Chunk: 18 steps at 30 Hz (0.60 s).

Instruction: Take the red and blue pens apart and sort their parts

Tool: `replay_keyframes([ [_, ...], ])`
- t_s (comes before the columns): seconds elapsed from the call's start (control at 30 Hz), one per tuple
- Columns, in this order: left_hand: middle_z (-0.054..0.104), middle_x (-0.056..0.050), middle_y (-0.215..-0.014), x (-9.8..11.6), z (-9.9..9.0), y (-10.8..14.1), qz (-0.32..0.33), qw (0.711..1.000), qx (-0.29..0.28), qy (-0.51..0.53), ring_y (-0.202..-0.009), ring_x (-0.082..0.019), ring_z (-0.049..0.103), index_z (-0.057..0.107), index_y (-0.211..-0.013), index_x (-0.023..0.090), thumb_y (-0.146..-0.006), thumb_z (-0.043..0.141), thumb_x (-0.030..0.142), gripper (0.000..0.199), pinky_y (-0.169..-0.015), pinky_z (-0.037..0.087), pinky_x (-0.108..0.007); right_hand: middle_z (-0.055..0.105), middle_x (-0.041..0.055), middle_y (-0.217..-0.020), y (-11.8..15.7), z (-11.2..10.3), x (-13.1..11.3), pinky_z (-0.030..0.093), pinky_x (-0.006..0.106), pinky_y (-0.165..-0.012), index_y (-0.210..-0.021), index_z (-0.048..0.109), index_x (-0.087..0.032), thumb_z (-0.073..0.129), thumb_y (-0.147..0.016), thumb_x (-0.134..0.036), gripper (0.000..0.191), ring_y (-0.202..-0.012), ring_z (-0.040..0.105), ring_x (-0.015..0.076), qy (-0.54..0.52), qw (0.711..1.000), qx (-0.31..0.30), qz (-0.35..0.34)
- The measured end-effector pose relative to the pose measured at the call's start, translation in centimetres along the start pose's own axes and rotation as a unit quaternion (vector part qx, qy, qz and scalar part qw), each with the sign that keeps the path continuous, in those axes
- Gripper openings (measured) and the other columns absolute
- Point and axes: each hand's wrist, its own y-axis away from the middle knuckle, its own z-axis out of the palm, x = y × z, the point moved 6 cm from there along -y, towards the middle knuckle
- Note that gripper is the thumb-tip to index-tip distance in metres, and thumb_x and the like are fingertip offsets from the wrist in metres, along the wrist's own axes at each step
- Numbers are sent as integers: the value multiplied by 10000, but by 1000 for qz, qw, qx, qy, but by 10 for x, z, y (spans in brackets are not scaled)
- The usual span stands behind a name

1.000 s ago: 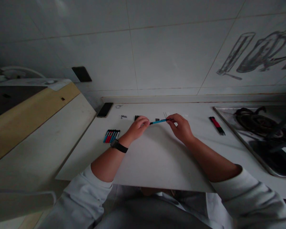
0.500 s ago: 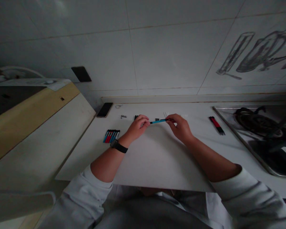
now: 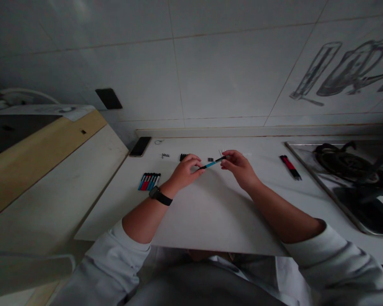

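A thin blue pen with black ends [image 3: 212,164] is held between my two hands above the white table [image 3: 210,212], tilted up toward the right. My left hand [image 3: 187,171] pinches its lower black end. At the upper end, my right hand [image 3: 238,168] grips it with thumb and fingers. Small dark pieces [image 3: 210,160] lie just behind the pen, and thin clear sticks [image 3: 221,151] show beside my right fingertips. Black parts [image 3: 183,157] are partly hidden behind my left hand.
Blue, red and white pen barrels [image 3: 149,181] lie in a row at left, with springs [image 3: 165,155] and a phone [image 3: 140,146] behind. Red and black pens [image 3: 290,167] rest at right, beside a metal-edged stove [image 3: 332,199]. A cabinet [image 3: 67,170] borders the left.
The pen has tilted more, its left end lower and its right end higher. My left fingers have shifted slightly, and more of the black parts behind them shows.
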Motion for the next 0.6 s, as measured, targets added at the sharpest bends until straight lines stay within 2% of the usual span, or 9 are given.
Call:
replay_keyframes([
  [0.1,623,-89,-1173,13,8,2,10,998,-52,21,-1145,-235,631,705,-943,206,-890,791,329,159,-1051,512,-442,718,6,-954,6,12,-2,585,363,-860,-951,658,-253,850,-765,-478,349,-902,687,171,-94,994,-25,57],
  [0.2,616,-109,-1223,22,11,3,27,994,-98,50,-1191,-246,621,715,-1094,222,-952,709,443,263,-1070,506,-441,734,10,-1007,7,11,-9,586,405,-902,-959,632,-260,848,-771,-498,372,-958,704,187,-136,987,-26,77],
  [0.3,625,-119,-1219,19,7,3,27,993,-104,44,-1189,-240,624,698,-1179,212,-1049,535,456,321,-1067,504,-436,725,-14,-951,0,-8,-15,594,372,-782,-1121,594,-312,840,-774,-485,459,-832,696,170,-125,990,25,63],
  [0.37,634,-116,-1201,14,6,3,22,994,-103,18,-1166,-240,631,701,-1167,204,-1054,516,465,339,-1054,510,-436,718,-26,-935,-7,-25,-20,578,335,-707,-1180,563,-340,831,-774,-466,503,-775,679,159,-111,991,67,36],
  [0.47,643,-106,-1183,8,8,3,19,993,-111,-16,-1139,-239,640,704,-1147,207,-1046,524,480,342,-1037,523,-441,705,-30,-917,-16,-46,-25,563,303,-671,-1132,569,-334,822,-768,-448,458,-757,663,149,-98,990,103,5],
  [0.6,657,-93,-1168,6,14,5,19,991,-127,-36,-1116,-234,651,709,-1123,219,-1038,534,486,330,-1021,537,-442,691,-28,-897,-23,-62,-27,566,298,-675,-1075,574,-323,809,-775,-446,400,-752,652,145,-95,988,117,-13],
])
